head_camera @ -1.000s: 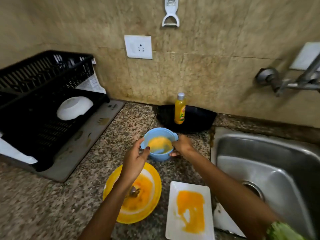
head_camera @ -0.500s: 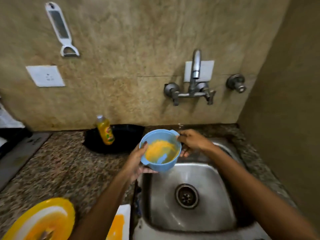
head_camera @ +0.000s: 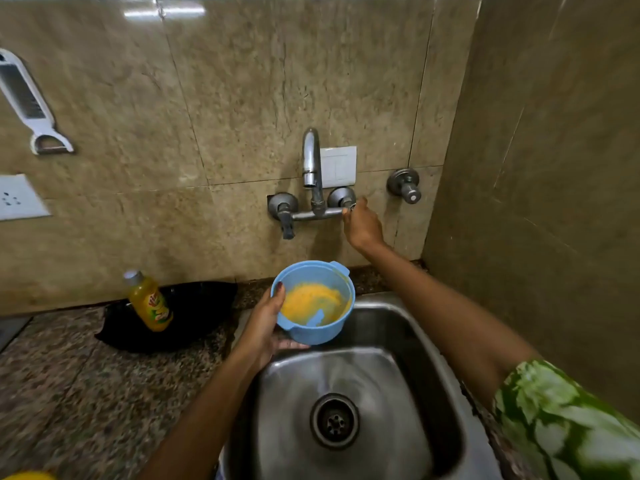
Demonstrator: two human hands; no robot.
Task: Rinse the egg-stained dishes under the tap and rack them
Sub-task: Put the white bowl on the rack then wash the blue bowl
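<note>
A blue bowl [head_camera: 313, 303] smeared with yellow egg inside hangs over the back left corner of the steel sink [head_camera: 398, 344]. My left hand [head_camera: 263, 327] holds it by the rim and underside, thumb inside the rim. My right hand [head_camera: 362, 225] is up at the wall, fingers closed on the right tap handle [head_camera: 346, 202]. The tap spout [head_camera: 311, 157] curves down above the bowl; no water is visible coming from it.
A yellow bottle of dish liquid [head_camera: 149, 301] stands on a black pan [head_camera: 180, 317] left of the sink. A second valve [head_camera: 405, 185] sits on the wall at right. A peeler [head_camera: 31, 105] and a socket [head_camera: 17, 197] are on the left wall. A yellow plate edge [head_camera: 27, 475] shows bottom left.
The bowl was lifted off the counter and carried right over the sink. My right hand let go of the bowl and rose to the tap handle; the view swung right.
</note>
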